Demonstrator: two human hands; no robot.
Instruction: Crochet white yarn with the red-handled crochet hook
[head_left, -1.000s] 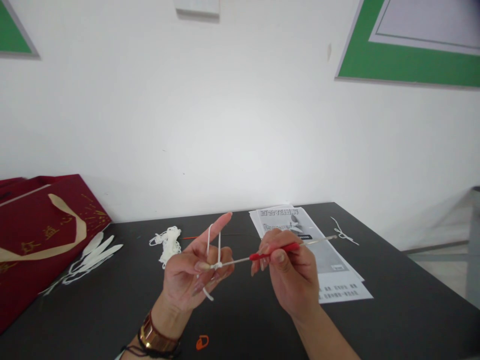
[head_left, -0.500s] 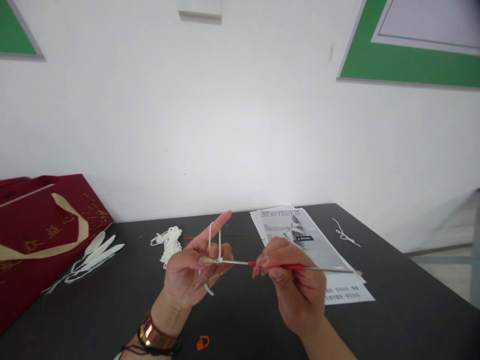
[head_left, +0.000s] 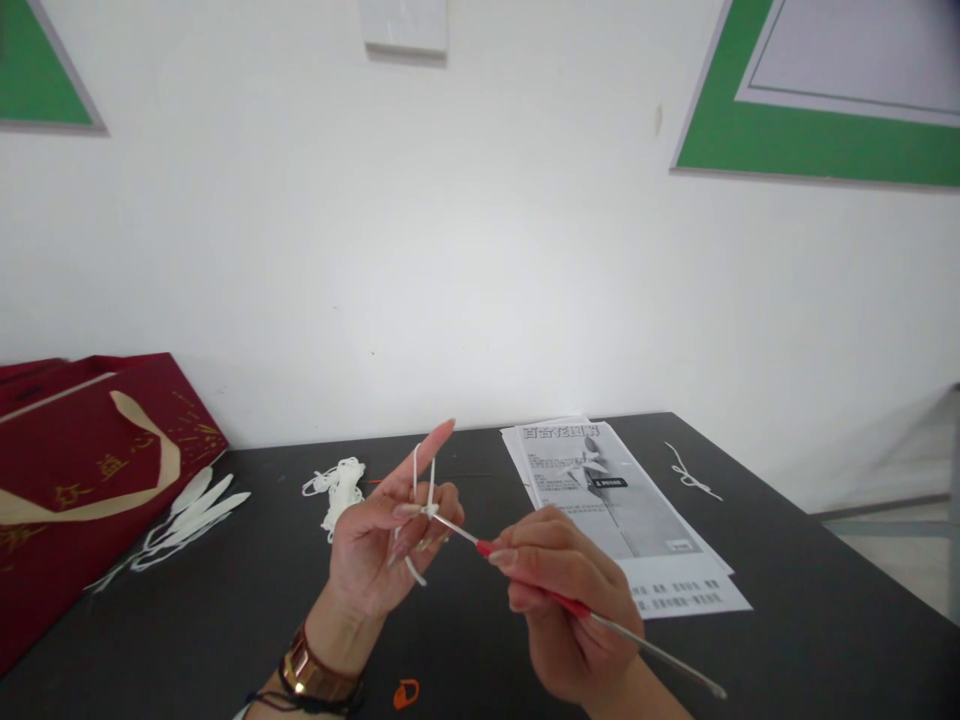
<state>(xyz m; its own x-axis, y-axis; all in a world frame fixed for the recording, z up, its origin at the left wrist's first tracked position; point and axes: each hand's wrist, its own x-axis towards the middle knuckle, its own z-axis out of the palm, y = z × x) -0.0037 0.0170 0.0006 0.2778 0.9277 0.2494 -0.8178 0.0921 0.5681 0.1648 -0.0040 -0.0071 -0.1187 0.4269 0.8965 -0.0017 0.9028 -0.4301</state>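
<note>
My left hand (head_left: 382,545) pinches a small knot of white yarn (head_left: 431,482) between thumb and middle finger. Its index finger points up, with the yarn looped over it, and a short yarn tail hangs below the pinch. My right hand (head_left: 574,600) grips the red handle of a crochet hook (head_left: 652,653), whose metal shaft runs up and left to the knot. The hook's tip meets the yarn at the left fingertips; whether it is inside a loop is too small to tell.
A bundle of white yarn (head_left: 343,495) lies behind my left hand. White crocheted petals (head_left: 199,515) rest beside a dark red bag (head_left: 150,400). Printed sheets (head_left: 652,520) and a knotted yarn piece (head_left: 690,477) lie to the right. An orange stitch marker (head_left: 406,693) is near the front.
The crochet hook has tilted from nearly level to sloping, its back end swinging down. My right hand has lowered and shifted slightly left. My left hand keeps its pinch.
</note>
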